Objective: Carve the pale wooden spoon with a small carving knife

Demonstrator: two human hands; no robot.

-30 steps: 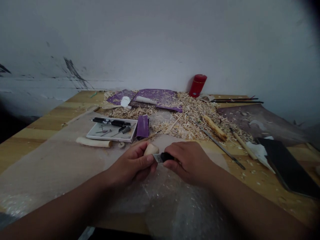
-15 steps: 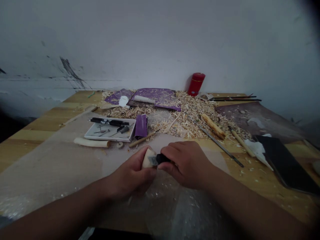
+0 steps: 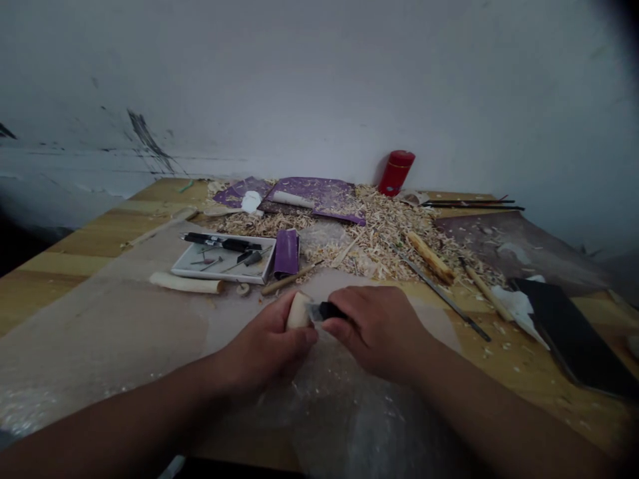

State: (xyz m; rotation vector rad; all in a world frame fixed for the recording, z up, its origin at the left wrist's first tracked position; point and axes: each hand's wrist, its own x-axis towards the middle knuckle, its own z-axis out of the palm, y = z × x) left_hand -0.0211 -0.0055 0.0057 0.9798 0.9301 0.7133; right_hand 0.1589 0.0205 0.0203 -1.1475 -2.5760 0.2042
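Note:
A pale piece of wood (image 3: 298,311) with a rounded end sits in my left hand (image 3: 269,342), fingers and thumb wrapped round it. My right hand (image 3: 377,326) is closed on the black handle of a carving knife (image 3: 331,311). Its short, wide metal blade meets the right side of the wood, near the top. Below both hands lies clear plastic sheeting (image 3: 239,406). The lower part of the wood is hidden by my left palm and thumb.
Beyond my hands stand a white tray (image 3: 197,269) of small tools and a purple sandpaper piece (image 3: 286,251). Wood shavings (image 3: 384,226) heap up toward the wall, near a red canister (image 3: 397,171). A long metal file (image 3: 444,293) and a dark flat slab (image 3: 569,332) lie right.
My right hand has shifted slightly right with the knife, and its blade now sits higher on the wood. The wood is turned a little more upright. The whole view has shifted slightly.

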